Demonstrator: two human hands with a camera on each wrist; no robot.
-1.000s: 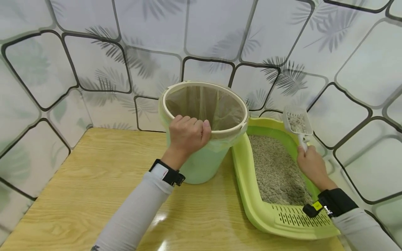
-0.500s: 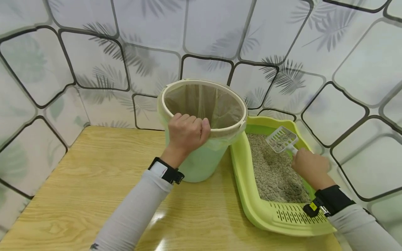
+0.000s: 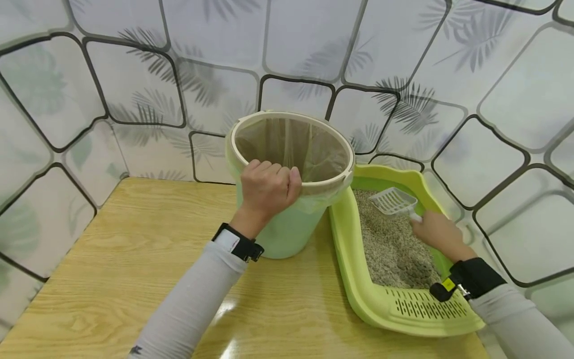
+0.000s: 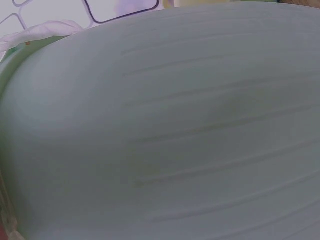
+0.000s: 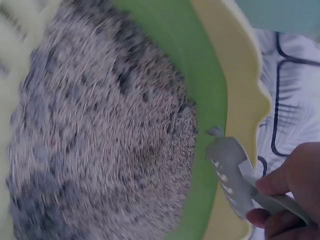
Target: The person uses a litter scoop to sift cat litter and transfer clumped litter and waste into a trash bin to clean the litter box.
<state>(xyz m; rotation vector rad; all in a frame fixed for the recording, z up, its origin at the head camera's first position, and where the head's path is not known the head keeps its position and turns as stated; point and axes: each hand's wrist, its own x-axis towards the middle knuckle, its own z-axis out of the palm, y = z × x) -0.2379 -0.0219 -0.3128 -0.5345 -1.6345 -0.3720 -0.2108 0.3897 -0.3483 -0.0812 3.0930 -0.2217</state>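
Note:
My left hand grips the near rim of a pale green trash bin lined with a clear bag. The bin's ribbed wall fills the left wrist view, where the hand is hidden. My right hand holds a white slotted litter scoop by its handle. Its slots show with little or no litter on them. The scoop hangs over the far part of a lime green litter box, above the grey-brown litter. Darker clumps lie near the box's front.
Both bin and box stand on a wood-grain table. Patterned curtain-like walls close in the back and sides. The box touches or nearly touches the bin's right side. A perforated step forms the box's front.
My right hand has lowered the scoop and moved it left over the litter. The litter it carried has come off through its slots. My left hand keeps its grip on the bin rim.

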